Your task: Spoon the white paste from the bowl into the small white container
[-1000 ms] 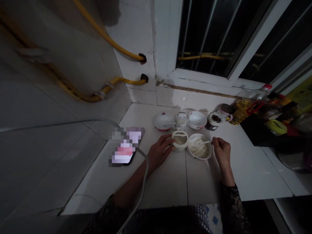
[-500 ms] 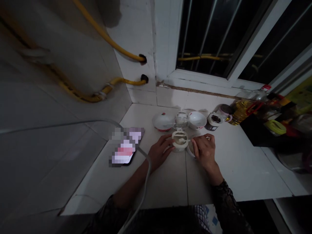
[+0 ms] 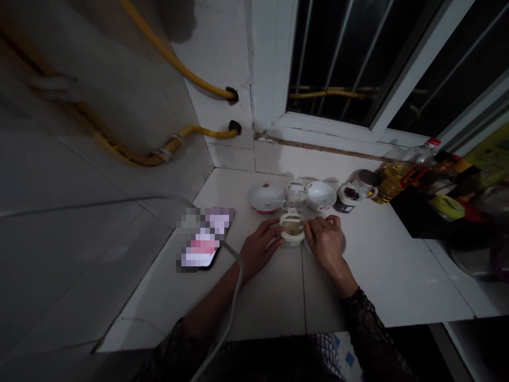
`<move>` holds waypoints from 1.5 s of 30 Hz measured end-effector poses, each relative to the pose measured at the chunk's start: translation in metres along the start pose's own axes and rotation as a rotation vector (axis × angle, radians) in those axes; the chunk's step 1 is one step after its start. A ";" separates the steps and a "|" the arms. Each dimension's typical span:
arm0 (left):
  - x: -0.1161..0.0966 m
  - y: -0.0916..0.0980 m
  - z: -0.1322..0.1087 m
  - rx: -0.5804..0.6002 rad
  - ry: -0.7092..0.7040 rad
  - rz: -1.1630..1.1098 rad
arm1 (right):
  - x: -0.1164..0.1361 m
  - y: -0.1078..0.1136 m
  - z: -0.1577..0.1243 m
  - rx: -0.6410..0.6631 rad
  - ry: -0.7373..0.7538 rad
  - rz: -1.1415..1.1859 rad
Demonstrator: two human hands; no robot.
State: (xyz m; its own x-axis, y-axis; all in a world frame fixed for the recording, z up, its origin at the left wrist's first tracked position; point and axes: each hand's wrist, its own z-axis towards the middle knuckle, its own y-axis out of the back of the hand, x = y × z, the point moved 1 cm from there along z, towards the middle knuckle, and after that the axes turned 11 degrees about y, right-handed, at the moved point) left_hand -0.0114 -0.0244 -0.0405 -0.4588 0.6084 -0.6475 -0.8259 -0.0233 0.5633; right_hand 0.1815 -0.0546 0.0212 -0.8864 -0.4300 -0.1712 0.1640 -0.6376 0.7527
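Note:
Between my hands stands a small clear jar (image 3: pixel 292 239) with a thick pale rim and a greyish-beige inside. My left hand (image 3: pixel 262 245) grips it from the left, fingers bent against the rim. At the opposite side, my right hand (image 3: pixel 326 239) is closed in a pinch close to the rim. It holds a small white spoon, now mostly hidden by the fingers. Directly behind the jar is a clear container with a white top (image 3: pixel 296 193). A white bowl (image 3: pixel 265 199) flanks it on the left and another white bowl (image 3: pixel 321 195) on the right.
A phone (image 3: pixel 207 239) lies left on the tiled counter (image 3: pixel 274 297), crossed by a grey cable (image 3: pixel 238 286). To the right are a dark-filled jar (image 3: pixel 349 197), a mug (image 3: pixel 365 183), an oil bottle (image 3: pixel 392 180) and a black box (image 3: pixel 413 212). Yellow pipes (image 3: pixel 159 154) run along the left wall.
My right hand has moved slightly left, up to the jar's rim. The white spoon tip seen over the jar has gone from sight, and the round dish under that hand is now hidden.

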 end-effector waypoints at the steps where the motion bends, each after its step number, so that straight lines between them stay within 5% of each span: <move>1: 0.000 0.000 0.000 -0.001 0.003 0.002 | -0.001 0.001 0.000 -0.004 -0.009 0.004; 6: 0.001 0.000 0.000 0.001 -0.001 0.023 | -0.001 0.010 0.000 -0.079 -0.033 0.078; 23: -0.001 0.002 0.000 0.018 0.004 0.000 | 0.006 0.013 -0.018 -0.213 0.309 0.046; 28: 0.000 0.001 0.000 0.004 0.001 -0.007 | 0.006 0.015 -0.015 -0.204 0.223 0.123; 34: 0.004 -0.001 -0.001 0.013 0.021 0.001 | -0.024 0.027 -0.025 -0.330 -0.153 0.131; 39: 0.002 0.000 -0.001 0.017 0.021 0.000 | -0.058 0.023 -0.041 -0.129 -0.260 -0.006; 45: 0.000 0.001 0.000 0.014 0.016 -0.007 | -0.061 0.005 -0.045 0.063 -0.186 0.088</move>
State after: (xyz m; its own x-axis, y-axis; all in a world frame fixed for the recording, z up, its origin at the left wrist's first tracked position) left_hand -0.0122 -0.0245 -0.0393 -0.4586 0.5957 -0.6595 -0.8245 -0.0084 0.5658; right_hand 0.2552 -0.0600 0.0066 -0.9355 -0.3530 0.0127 0.2220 -0.5594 0.7986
